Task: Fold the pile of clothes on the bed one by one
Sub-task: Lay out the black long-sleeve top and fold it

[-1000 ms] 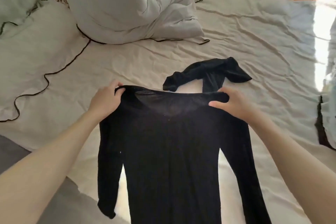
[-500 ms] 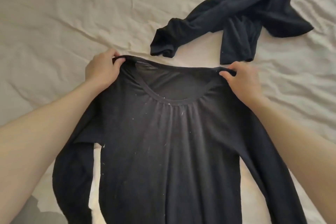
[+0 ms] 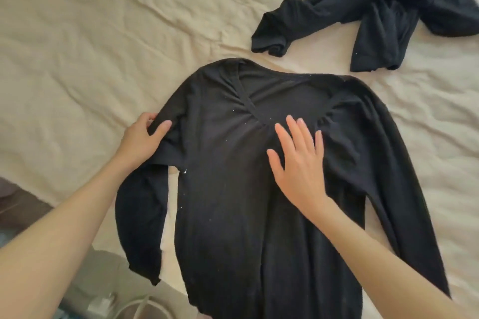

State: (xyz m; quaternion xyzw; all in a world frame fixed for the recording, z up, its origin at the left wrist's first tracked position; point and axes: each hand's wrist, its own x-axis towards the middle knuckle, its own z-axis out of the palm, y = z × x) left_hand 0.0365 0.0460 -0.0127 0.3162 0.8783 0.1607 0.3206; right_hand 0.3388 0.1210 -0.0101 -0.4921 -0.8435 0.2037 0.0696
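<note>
So far, 0 folds are made: the top [image 3: 233, 176] lies flat on the bed [image 3: 77, 46]. Left hand [image 3: 141, 137] pinches its sleeve; right hand [image 3: 298, 160] presses flat, fingers straight. 1 crumpled garment [image 3: 383, 15] beyond remains unfolded.

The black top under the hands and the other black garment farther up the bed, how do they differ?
The top lies spread flat, neckline up; the other garment lies crumpled and bunched. The top has both hands on it, the left hand gripping its sleeve and the right hand resting flat on its chest; the other garment is untouched. Both are black and lie on the cream sheet.
</note>
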